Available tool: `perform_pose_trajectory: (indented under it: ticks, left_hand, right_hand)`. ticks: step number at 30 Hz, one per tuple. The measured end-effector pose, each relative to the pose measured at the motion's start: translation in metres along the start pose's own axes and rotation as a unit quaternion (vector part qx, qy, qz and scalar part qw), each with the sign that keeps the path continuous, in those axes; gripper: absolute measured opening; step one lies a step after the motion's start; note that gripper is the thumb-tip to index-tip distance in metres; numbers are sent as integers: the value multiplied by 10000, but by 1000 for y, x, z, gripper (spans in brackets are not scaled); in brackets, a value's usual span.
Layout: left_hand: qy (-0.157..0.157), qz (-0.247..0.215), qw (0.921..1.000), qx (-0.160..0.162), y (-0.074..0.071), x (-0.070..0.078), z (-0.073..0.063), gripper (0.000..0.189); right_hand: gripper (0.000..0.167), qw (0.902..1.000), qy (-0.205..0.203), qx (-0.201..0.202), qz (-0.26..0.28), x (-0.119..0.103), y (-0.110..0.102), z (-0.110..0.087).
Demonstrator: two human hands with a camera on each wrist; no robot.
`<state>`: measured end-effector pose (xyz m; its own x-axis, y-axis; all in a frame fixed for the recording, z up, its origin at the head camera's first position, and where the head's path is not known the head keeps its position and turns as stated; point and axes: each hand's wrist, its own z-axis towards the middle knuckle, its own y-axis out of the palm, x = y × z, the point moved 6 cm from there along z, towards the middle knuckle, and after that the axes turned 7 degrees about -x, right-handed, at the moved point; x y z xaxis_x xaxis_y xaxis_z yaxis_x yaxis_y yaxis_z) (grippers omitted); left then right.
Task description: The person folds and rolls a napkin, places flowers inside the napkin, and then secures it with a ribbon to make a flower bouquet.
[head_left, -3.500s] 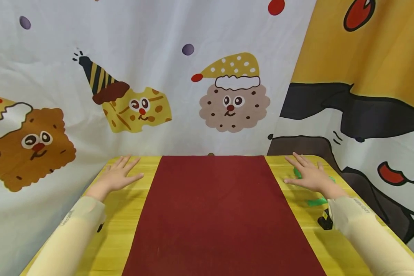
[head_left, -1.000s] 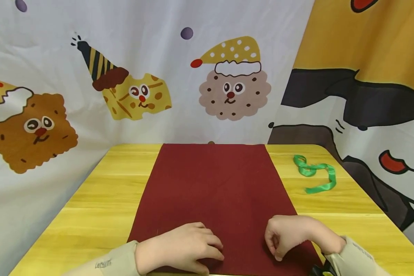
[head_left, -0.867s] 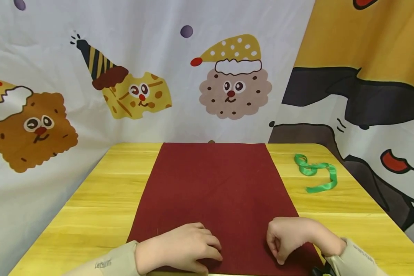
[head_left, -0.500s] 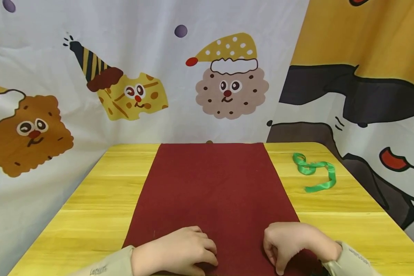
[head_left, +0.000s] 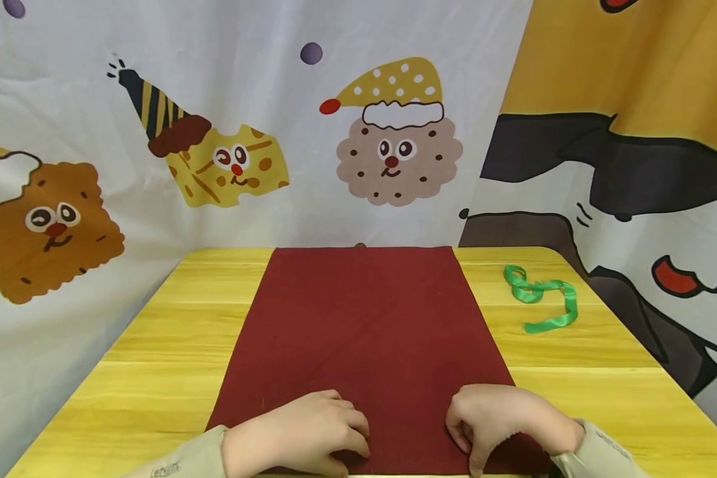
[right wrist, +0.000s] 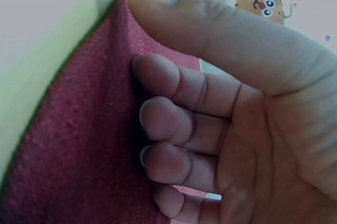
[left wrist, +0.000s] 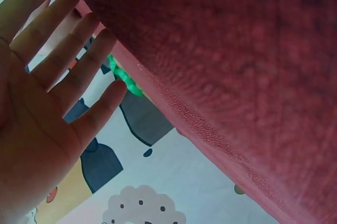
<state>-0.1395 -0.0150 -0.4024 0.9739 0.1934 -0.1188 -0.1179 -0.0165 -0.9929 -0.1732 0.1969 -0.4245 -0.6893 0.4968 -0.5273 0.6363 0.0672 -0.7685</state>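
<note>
A dark red cloth [head_left: 364, 345] lies flat along the middle of the yellow wood-grain table. At its near edge, left of centre, my left hand [head_left: 305, 428] rests palm down on it. The left wrist view shows that hand's fingers [left wrist: 79, 74] fairly straight and loosely spread beside the cloth. To the right, my right hand [head_left: 498, 418] pinches the cloth near the same edge. In the right wrist view its fingers [right wrist: 168, 121] are curled against the fabric, and the thumb [right wrist: 184, 21] lies at the border, where a small fold rises.
A loosely looped green ribbon [head_left: 544, 302] lies on the table [head_left: 173, 332], at the far right beside the cloth. Behind the table hangs a white curtain [head_left: 245, 66] with printed cartoon biscuits and cheese. Its right part carries a yellow and black print.
Both hands came from the table's far sides to the cloth's near edge, uncovering the green ribbon. Over the last second they shift only slightly, the right thumb moving down towards the border.
</note>
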Motion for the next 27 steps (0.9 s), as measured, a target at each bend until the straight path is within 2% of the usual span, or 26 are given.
perform_pose_trajectory:
  ticks: [5,12,15,18,23,27]
  left_hand:
    - [-87,-52,9999,-73,1,0,0,33]
    - [-254,-242,9989,-322,1,-1,-3,39]
    - [-295,-309,9986,-325,2,-1,-4,40]
    - [-327,-416,9980,-332,3,-1,-6,41]
    - [-332,-552,9973,-346,3,-3,-8,43]
    - [-282,-578,9976,-260,3,-3,-9,42]
  right_hand:
    - [27,9999,67,-9,144,3,0,-4]
    - [29,9954,601,304,677,26,-9,-25]
    - [29,9916,569,419,1080,39,-13,-38]
    - [35,9899,328,615,1233,48,-16,-51]
    - [64,9905,145,1074,846,55,-12,-74]
    - [88,9903,154,1382,45,53,-2,-90]
